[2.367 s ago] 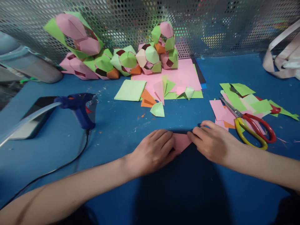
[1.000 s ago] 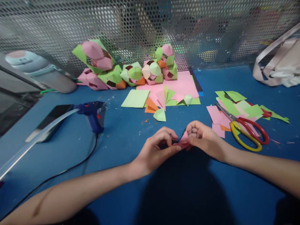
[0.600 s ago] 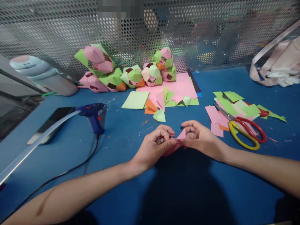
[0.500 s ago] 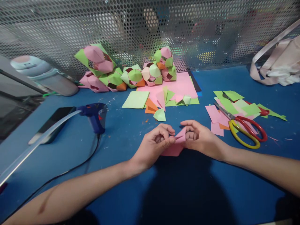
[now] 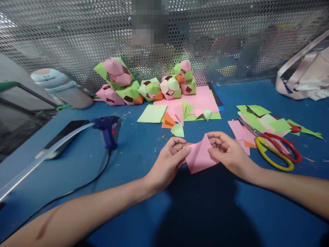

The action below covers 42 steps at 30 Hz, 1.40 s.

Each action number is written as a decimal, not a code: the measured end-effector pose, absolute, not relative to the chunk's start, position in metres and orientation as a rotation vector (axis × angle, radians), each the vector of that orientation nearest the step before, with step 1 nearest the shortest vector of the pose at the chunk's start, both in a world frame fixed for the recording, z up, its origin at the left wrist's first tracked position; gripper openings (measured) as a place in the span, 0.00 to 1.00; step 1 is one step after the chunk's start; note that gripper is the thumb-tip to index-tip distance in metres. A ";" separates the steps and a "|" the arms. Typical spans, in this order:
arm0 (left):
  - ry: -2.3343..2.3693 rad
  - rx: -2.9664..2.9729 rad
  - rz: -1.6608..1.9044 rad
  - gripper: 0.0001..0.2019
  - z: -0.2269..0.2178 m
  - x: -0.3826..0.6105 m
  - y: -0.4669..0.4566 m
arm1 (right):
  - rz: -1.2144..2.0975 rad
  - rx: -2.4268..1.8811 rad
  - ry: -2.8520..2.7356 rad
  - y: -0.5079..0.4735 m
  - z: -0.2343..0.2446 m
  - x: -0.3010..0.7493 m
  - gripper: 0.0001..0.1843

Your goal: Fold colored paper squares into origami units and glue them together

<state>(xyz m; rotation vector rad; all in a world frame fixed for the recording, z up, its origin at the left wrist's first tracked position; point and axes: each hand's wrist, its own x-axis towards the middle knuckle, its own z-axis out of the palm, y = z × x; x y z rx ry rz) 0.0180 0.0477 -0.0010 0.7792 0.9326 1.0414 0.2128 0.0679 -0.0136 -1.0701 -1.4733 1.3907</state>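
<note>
Between my two hands is a small pink sheet of paper point(image 5: 202, 157), creased and slightly bent, held just above the blue table point(image 5: 128, 202). My left hand point(image 5: 171, 157) pinches its left edge between thumb and fingers. My right hand point(image 5: 223, 148) grips the upper right side, thumb in front and fingers behind. Beyond my left hand lies a folded light green paper piece point(image 5: 178, 130), near orange folded pieces point(image 5: 168, 120). A stack of light green paper squares point(image 5: 152, 113) sits farther back.
Red-and-yellow-handled scissors point(image 5: 276, 151) rest on paper scraps point(image 5: 277, 125) at right. A blue glue gun point(image 5: 108, 132) with a long glue stick and cord stands left, beside a phone point(image 5: 63, 139). Folded paper balls point(image 5: 151, 90) and a bottle point(image 5: 64, 89) line the back; a bag point(image 5: 308, 73) sits far right.
The pink paper, folded over before, is now opened out flatter and faces me. My right hand has shifted slightly right, its thumb now on the paper's front. The view has tilted slightly.
</note>
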 end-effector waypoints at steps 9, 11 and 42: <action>0.959 0.982 0.961 0.10 -0.012 0.020 0.048 | 1.364 -1.016 -1.520 0.062 -0.018 0.213 0.20; 0.956 0.980 0.964 0.10 -0.012 0.022 0.048 | 1.397 -0.995 -1.532 0.062 -0.020 0.213 0.20; 0.845 0.844 1.057 0.09 -0.013 0.019 0.048 | 1.093 -1.273 -1.780 0.061 -0.011 0.202 0.09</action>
